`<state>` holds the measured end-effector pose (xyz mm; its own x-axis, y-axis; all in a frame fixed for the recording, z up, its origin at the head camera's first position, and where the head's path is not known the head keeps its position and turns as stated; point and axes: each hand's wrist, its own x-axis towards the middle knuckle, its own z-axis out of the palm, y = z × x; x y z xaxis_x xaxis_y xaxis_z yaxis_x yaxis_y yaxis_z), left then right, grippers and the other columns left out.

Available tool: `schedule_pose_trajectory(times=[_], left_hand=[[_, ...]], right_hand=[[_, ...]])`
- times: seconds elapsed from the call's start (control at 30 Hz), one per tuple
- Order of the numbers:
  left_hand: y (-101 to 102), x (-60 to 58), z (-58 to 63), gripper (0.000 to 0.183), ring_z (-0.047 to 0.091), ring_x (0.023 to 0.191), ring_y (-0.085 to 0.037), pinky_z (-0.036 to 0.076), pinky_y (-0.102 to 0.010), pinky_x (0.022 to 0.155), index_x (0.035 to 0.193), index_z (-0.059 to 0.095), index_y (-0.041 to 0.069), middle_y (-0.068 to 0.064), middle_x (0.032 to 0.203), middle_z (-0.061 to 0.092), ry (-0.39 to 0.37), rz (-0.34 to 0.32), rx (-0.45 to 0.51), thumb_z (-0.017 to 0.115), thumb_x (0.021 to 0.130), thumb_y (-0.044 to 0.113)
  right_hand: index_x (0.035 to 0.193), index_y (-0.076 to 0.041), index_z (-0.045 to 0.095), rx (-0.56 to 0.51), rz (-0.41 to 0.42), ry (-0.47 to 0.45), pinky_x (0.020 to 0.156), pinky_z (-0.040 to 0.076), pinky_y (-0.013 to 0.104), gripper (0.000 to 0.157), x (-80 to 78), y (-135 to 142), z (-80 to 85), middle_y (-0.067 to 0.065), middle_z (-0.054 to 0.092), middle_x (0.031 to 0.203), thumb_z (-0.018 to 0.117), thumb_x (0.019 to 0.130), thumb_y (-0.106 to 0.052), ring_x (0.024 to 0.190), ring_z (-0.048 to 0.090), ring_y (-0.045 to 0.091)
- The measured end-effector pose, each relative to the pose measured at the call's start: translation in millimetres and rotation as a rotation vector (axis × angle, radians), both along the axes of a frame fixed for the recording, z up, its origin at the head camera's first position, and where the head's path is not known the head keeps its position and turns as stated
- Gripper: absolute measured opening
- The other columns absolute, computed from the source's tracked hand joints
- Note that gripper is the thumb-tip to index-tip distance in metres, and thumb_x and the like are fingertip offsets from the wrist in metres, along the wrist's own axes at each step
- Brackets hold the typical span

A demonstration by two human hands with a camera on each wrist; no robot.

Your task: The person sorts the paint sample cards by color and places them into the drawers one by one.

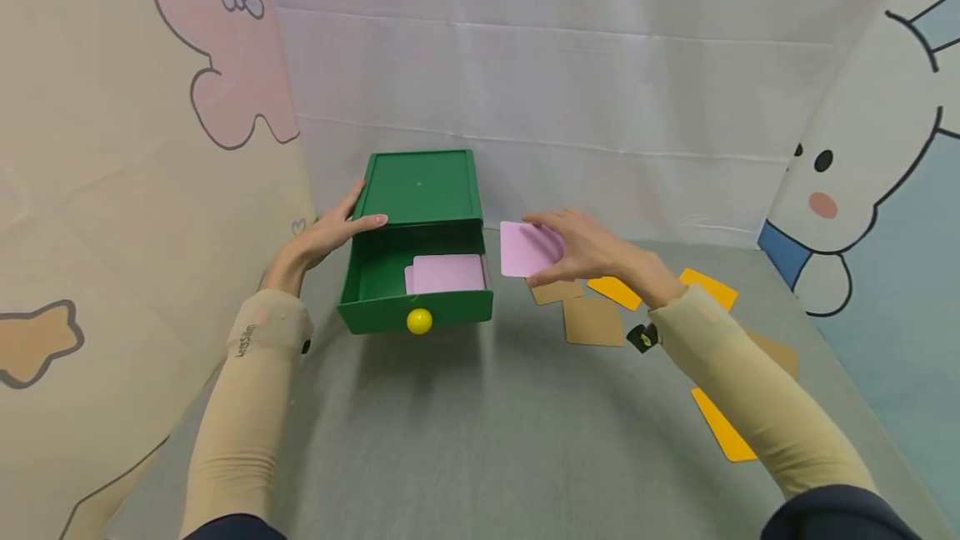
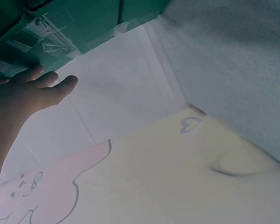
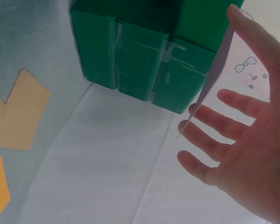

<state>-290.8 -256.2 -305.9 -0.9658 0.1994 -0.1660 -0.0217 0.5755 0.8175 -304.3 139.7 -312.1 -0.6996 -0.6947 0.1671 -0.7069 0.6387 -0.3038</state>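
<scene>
A green box [image 1: 423,186] stands at the back with its drawer [image 1: 375,317] pulled out; a yellow knob [image 1: 419,321] is on the drawer's front. Several pink cards [image 1: 450,273] lie in the drawer's right part. My left hand [image 1: 330,233] rests against the box's left side, the thumb over its top edge and the other fingers fairly straight. To the right of the box, my right hand [image 1: 592,248] holds a pink card [image 1: 521,250] between thumb and fingertips. In the right wrist view this card [image 3: 214,74] shows nearly edge-on.
On the grey table to the right lie brown cards [image 1: 592,322] and yellow cards [image 1: 723,427], some partly under my right forearm. A small dark piece [image 1: 642,337] shows at the right cuff. White and printed cloth walls [image 1: 555,90] enclose the table.
</scene>
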Motion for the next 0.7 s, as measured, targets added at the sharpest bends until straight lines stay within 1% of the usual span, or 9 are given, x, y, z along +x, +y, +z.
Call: schedule_pose_trajectory(times=[0.17, 0.33, 0.4, 0.57, 0.7], left_hand=[[-0.1, -0.5, 0.3, 0.097, -0.013, 0.151, -0.030, 0.001, -0.066, 0.117, 0.153, -0.019, 0.029, 0.000, 0.162, -0.020, 0.004, -0.002, -0.003, 0.055, 0.093, 0.049], [0.3, 0.5, 1.3, 0.097, -0.013, 0.151, -0.030, 0.001, -0.066, 0.117, 0.153, -0.019, 0.029, 0.000, 0.162, -0.020, 0.002, 0.002, -0.002, 0.055, 0.093, 0.049], [0.2, 0.5, 1.9, 0.097, -0.012, 0.151, -0.030, 0.001, -0.066, 0.117, 0.153, -0.018, 0.029, 0.001, 0.162, -0.019, 0.001, 0.004, -0.002, 0.055, 0.093, 0.049], [-0.6, -0.5, 0.9, 0.097, -0.013, 0.151, -0.029, 0.001, -0.065, 0.118, 0.153, -0.018, 0.029, 0.001, 0.162, -0.019, 0.006, 0.001, 0.006, 0.055, 0.093, 0.048], [-1.9, -1.8, -0.1, 0.097, -0.013, 0.151, -0.028, 0.002, -0.064, 0.118, 0.153, -0.017, 0.031, 0.002, 0.162, -0.019, 0.011, -0.007, 0.015, 0.057, 0.093, 0.048]], right_hand=[[0.142, -0.010, 0.047, -0.006, 0.024, -0.001, 0.086, 0.046, 0.044, 0.087, -0.2, -8.9, 9.2, 0.012, 0.056, 0.136, 0.081, 0.071, -0.045, 0.114, 0.050, 0.032], [0.142, -0.013, 0.048, -0.007, 0.024, 0.007, 0.093, 0.044, 0.045, 0.087, 2.1, -19.9, 18.6, 0.009, 0.057, 0.136, 0.081, 0.071, -0.049, 0.119, 0.049, 0.030], [0.142, -0.015, 0.048, -0.007, 0.021, 0.009, 0.093, 0.044, 0.045, 0.087, 3.3, -24.4, 21.9, 0.007, 0.057, 0.136, 0.081, 0.070, -0.051, 0.119, 0.049, 0.029], [0.143, -0.017, 0.048, 0.002, 0.034, 0.011, 0.095, 0.043, 0.044, 0.088, 5.7, -36.7, 28.0, 0.004, 0.056, 0.139, 0.079, 0.070, -0.055, 0.121, 0.047, 0.027], [0.144, -0.019, 0.046, 0.003, 0.053, 0.002, 0.100, 0.040, 0.046, 0.089, 7.8, -47.4, 31.2, 0.003, 0.054, 0.142, 0.079, 0.070, -0.056, 0.125, 0.045, 0.027]])
